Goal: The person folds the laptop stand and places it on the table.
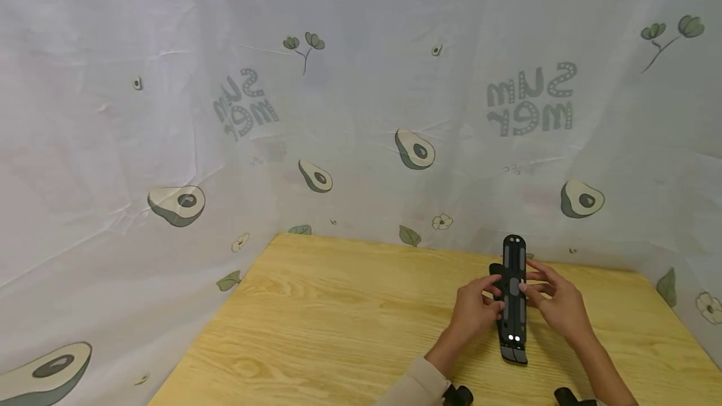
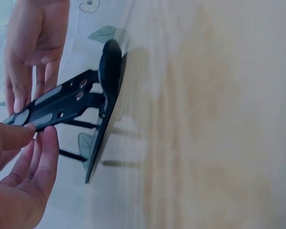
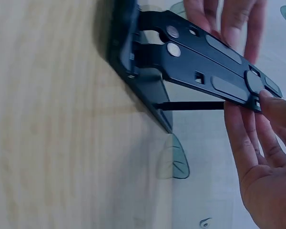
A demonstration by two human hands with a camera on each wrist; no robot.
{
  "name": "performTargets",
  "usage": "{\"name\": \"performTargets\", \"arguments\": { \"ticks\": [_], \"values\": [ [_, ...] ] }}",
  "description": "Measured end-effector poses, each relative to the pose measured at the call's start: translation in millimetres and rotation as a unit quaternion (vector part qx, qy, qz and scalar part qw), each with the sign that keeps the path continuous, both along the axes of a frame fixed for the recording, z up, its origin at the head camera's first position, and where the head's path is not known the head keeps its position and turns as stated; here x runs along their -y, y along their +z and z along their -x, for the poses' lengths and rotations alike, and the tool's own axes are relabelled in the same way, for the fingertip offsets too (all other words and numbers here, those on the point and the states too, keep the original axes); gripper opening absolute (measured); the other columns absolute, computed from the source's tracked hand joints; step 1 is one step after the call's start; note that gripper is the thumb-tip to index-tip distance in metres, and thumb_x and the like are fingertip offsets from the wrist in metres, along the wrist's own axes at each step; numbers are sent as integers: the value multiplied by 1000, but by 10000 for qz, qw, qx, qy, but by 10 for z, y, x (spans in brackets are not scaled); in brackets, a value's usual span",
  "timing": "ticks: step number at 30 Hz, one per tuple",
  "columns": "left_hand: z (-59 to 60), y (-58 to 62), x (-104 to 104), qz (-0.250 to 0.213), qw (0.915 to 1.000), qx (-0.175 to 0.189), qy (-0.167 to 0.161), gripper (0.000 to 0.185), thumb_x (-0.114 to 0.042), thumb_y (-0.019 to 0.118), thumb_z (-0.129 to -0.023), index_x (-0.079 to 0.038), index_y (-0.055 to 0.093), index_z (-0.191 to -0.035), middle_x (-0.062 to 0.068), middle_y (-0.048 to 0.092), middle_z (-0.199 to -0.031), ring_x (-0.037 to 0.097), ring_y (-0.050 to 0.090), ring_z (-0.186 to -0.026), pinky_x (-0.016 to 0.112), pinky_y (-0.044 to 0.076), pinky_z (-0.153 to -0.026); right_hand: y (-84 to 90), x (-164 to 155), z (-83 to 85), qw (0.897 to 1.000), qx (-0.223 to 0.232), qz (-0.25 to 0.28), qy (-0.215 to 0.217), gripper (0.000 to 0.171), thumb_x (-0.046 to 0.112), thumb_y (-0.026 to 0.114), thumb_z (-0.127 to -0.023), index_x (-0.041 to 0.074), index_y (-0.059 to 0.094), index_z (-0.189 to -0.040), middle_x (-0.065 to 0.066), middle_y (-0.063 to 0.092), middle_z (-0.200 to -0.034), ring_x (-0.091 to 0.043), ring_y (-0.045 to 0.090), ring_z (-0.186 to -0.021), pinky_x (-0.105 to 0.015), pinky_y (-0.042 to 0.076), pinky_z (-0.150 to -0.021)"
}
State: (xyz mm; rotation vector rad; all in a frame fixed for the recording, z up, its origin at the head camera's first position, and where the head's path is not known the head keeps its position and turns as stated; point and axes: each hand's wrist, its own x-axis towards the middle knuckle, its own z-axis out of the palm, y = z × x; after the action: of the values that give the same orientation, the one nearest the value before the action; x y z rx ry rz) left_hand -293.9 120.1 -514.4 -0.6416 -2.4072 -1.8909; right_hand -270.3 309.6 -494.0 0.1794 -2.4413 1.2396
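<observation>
A black folding laptop stand (image 1: pixel 514 318) with grey pads is raised at a slant from its base on the table. On its left edge my left hand (image 1: pixel 472 311) pinches the upper arms between thumb and fingers. The right hand (image 1: pixel 561 309) grips the opposite edge, thumb on top near the round grey pad (image 3: pixel 253 82). In the left wrist view, the stand's base plate (image 2: pixel 99 138) rests on the tabletop, with thin struts rising to the upper arms. Its two upper arms lie side by side, close together. Parts of the fingers are hidden under the stand.
The wood-grain table (image 1: pixel 316 318) reaches back to a pale curtain (image 1: pixel 361 105) printed with avocados and leaves, which also runs along the left and right sides. Black devices (image 1: pixel 459 395) sit at both wrists. The stand is near the table's back edge.
</observation>
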Motion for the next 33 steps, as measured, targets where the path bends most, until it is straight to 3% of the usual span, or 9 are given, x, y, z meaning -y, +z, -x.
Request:
{"name": "performTargets", "arguments": {
  "ticks": [5, 10, 15, 21, 28, 33],
  "values": [
    [-105, 29, 4, -116, 9988, 449, 162, 49, 14, 76, -91, -9, 73, -135, 8, 74, -102, 2, 71, -72, 14, 56, -60, 86, -46, 73, 9997, 56, 6, 244, 60, 0, 73, -100, -7, 50, -155, -36, 69, -124, 17, 64, -86, -28, 65, -67],
    [-188, 80, -15, 42, 9958, 844, 357, 46, 14, 78, -88, -11, 76, -128, 1, 71, -92, 2, 71, -71, 17, 55, -58, 214, -96, 151, 9984, 251, 132, 493, 59, 3, 69, -104, -7, 46, -157, -38, 66, -129, 17, 64, -89, -30, 66, -72],
    [-226, 72, -35, 76, 9940, 981, 485, 44, 15, 79, -85, -11, 77, -120, -2, 69, -84, 1, 66, -65, 17, 53, -55, 321, -152, 258, 9946, 500, 369, 828, 61, 4, 65, -106, -8, 40, -161, -41, 60, -134, 16, 64, -93, -32, 66, -76],
    [-248, 23, -42, -262, 9919, 1123, 527, 46, 21, 75, -81, -11, 77, -114, -3, 69, -79, 0, 64, -61, 18, 54, -53, 397, -217, 383, 9890, 738, 523, 1174, 65, 6, 64, -108, -7, 34, -164, -42, 55, -140, 13, 66, -97, -34, 67, -81],
    [-290, 33, -37, -423, 9887, 1341, 523, 47, 22, 74, -81, -14, 77, -111, -1, 69, -81, 2, 63, -61, 23, 57, -53, 398, -272, 489, 9822, 1001, 664, 1443, 67, 8, 64, -108, -6, 32, -165, -42, 53, -144, 10, 68, -100, -41, 66, -85],
    [-299, 58, -36, -385, 9877, 1421, 517, 46, 21, 74, -81, -16, 76, -109, 0, 69, -82, 4, 63, -62, 30, 62, -55, 403, -301, 505, 9794, 1134, 758, 1491, 67, 8, 64, -108, -7, 31, -165, -39, 52, -144, 10, 68, -101, -39, 66, -86]
  ]
}}
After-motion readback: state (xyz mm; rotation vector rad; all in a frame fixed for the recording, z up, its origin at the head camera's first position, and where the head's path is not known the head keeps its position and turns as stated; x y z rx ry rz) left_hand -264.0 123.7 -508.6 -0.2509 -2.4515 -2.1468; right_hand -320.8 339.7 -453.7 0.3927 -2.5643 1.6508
